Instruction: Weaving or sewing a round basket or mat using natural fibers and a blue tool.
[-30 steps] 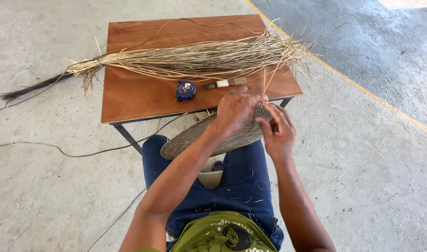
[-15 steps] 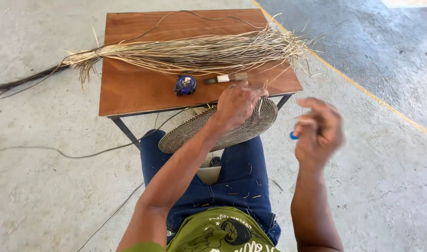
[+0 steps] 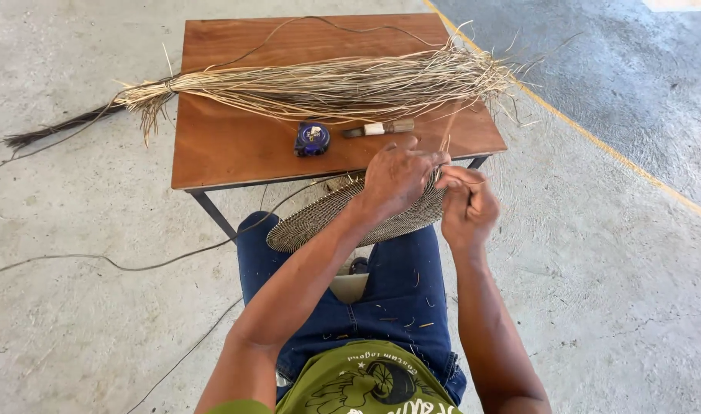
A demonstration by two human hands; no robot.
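Nearest us: green shirt and blue jeans, seated, both forearms reaching forward over the lap.

Woven disc [image 3: 320, 218] lies tilted across the knees, its far edge tucked under the near edge of the table [image 3: 235, 153]. Flat, round, tight coil weave, pale and dark strands.

Left hand [image 3: 396, 175] sits on top of the disc's right part, palm down, fingers [image 3: 423, 159] curled and pressing on the rim. Disc runs out leftward from under that hand; most of it is left of the fingers.

Right hand [image 3: 467, 205] is just beside the left, at the disc's right edge. Fingers closed narrow, pinching a thin fibre strand [image 3: 447, 138] that rises from the rim toward the table. We can't tell if a tool is in that pinch.

On the table, beyond the hands: a blue tape measure [image 3: 312, 139] and a small knife-like tool [image 3: 381, 128] side by side, near but apart. Farther back, a long bundle of dried fibre [image 3: 327, 84] lies across the table, its tied dark end overhanging left over the concrete floor [image 3: 74, 307].
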